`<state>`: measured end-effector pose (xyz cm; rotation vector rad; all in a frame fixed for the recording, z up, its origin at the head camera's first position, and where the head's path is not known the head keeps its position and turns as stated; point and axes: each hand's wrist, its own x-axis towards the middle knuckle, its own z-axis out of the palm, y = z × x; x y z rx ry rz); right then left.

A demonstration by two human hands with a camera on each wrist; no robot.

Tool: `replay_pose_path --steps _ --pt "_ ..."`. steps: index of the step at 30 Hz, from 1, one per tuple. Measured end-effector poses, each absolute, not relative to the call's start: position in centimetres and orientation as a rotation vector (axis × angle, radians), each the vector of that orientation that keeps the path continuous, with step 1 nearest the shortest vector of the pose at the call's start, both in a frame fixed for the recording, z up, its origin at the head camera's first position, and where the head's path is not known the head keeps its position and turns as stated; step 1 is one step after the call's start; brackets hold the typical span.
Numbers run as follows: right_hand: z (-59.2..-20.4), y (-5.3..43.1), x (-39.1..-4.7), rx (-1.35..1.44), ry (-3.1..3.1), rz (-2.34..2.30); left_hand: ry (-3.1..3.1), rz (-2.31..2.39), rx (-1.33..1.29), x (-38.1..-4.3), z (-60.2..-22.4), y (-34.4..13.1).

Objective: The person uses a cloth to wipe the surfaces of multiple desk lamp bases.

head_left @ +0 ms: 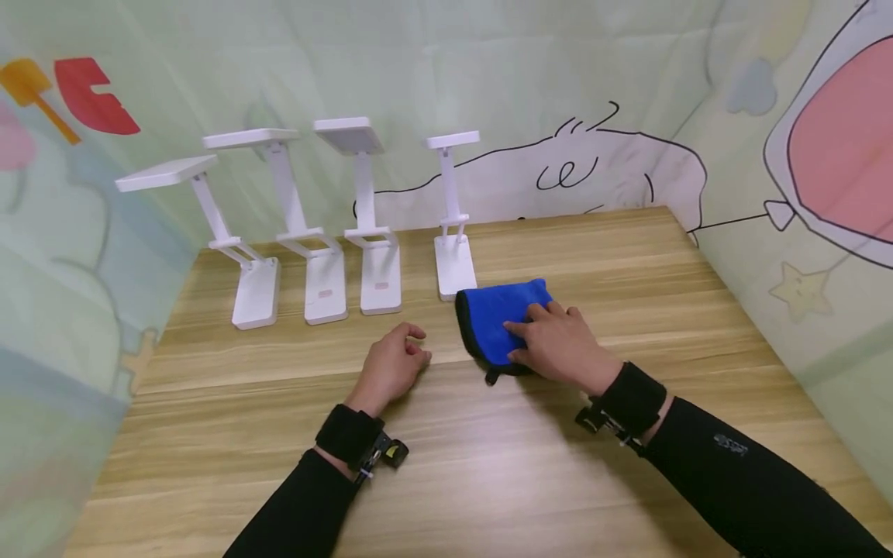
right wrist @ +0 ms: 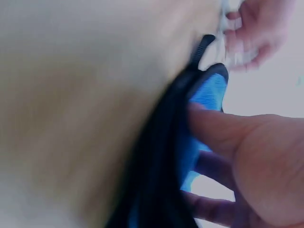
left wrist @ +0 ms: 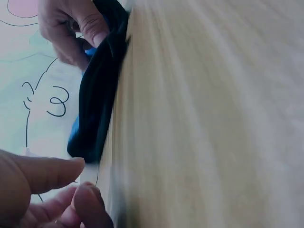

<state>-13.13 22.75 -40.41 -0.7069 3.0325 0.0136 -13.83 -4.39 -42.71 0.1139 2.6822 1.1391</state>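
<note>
A folded blue cloth (head_left: 491, 318) with black edging and a small black loop lies on the wooden table, right of the middle. My right hand (head_left: 561, 345) rests on its right part with fingers spread. In the right wrist view the thumb (right wrist: 223, 128) touches the blue face beside the black edge (right wrist: 159, 137); the fingers are partly hidden behind it. My left hand (head_left: 392, 364) is over the table left of the cloth, loosely bent and holding nothing. Its thumb (left wrist: 52, 173) shows near the cloth's dark end (left wrist: 90, 137) in the left wrist view.
Several white desk lamps stand in a row at the back left: a far-left lamp (head_left: 256, 291), two middle lamps (head_left: 325, 287) (head_left: 380, 279) and a right lamp (head_left: 455, 267) close behind the cloth. A printed curtain (head_left: 530, 70) hangs round the table (head_left: 432, 465).
</note>
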Motion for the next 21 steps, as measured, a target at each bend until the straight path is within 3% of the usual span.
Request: replay_pose_path --steps 10,21 --pt "-39.7 28.2 -18.5 -0.280 2.942 -0.008 2.714 1.104 0.168 -14.0 -42.9 -4.4" --pt "-41.1 30.8 -20.6 -0.180 3.092 -0.046 2.868 0.918 0.346 -15.0 -43.0 -4.6"
